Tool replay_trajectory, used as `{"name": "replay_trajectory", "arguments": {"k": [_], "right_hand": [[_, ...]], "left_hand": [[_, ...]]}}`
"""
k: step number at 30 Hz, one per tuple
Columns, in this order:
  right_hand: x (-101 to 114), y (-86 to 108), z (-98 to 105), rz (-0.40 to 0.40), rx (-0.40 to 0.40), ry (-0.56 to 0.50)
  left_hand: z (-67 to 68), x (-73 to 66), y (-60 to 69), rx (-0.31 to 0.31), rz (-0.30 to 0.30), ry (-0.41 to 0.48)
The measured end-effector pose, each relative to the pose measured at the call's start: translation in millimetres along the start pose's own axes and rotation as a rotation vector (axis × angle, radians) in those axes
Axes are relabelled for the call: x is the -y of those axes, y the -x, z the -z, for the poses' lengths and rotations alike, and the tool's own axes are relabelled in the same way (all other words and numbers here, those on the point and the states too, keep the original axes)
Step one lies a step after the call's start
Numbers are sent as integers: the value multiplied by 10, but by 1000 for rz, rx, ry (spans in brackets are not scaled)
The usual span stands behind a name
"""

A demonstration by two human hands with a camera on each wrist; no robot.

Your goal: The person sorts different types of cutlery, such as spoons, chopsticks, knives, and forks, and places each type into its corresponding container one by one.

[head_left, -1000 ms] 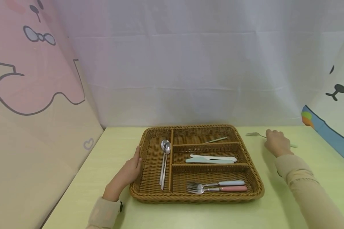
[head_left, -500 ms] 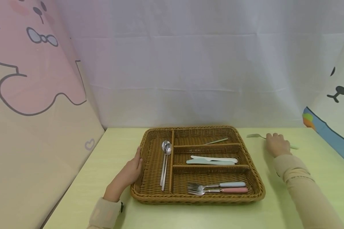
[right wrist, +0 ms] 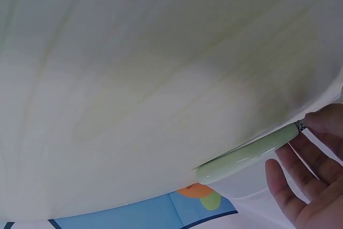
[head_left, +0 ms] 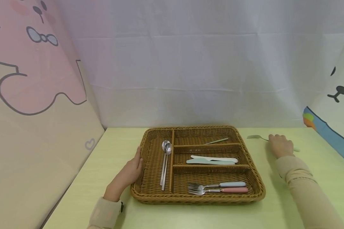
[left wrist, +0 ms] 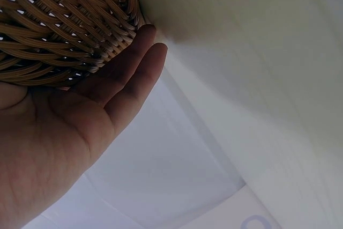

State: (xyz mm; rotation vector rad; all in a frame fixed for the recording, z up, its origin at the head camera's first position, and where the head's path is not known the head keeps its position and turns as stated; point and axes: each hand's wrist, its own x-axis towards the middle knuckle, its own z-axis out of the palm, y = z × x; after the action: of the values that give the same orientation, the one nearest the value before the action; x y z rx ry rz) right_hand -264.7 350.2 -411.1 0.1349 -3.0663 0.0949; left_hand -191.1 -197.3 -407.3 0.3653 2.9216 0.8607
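Note:
My right hand pinches a fork by its neck, at the back right of the table. The right wrist view shows its pale green handle beside the thumb and fingertips, very near the tabletop. At the left side of a brown wicker cutlery tray, my left hand rests against the outer wall. Its fingers lie straight along the weave in the left wrist view. Two spoons lie in the tray's long left compartment. Two forks with blue and pink handles occupy the front compartment.
Two pale table knives lie in the middle compartment. A thin green piece of cutlery, partly hidden by a divider, is in the back one. The pale green table ends at a white curtain; printed cloth hangs at both sides.
My right hand has shifted slightly to the right, and the fork has moved a little with it. The left hand and the tray hold their places.

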Motion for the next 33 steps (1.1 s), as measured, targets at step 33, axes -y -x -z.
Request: {"name": "replay_trajectory", "arguments": {"k": [33], "right_hand": [[125,112,103,6,-1,20]], "left_hand": [[19,-19,21,7,-13,-28]]}}
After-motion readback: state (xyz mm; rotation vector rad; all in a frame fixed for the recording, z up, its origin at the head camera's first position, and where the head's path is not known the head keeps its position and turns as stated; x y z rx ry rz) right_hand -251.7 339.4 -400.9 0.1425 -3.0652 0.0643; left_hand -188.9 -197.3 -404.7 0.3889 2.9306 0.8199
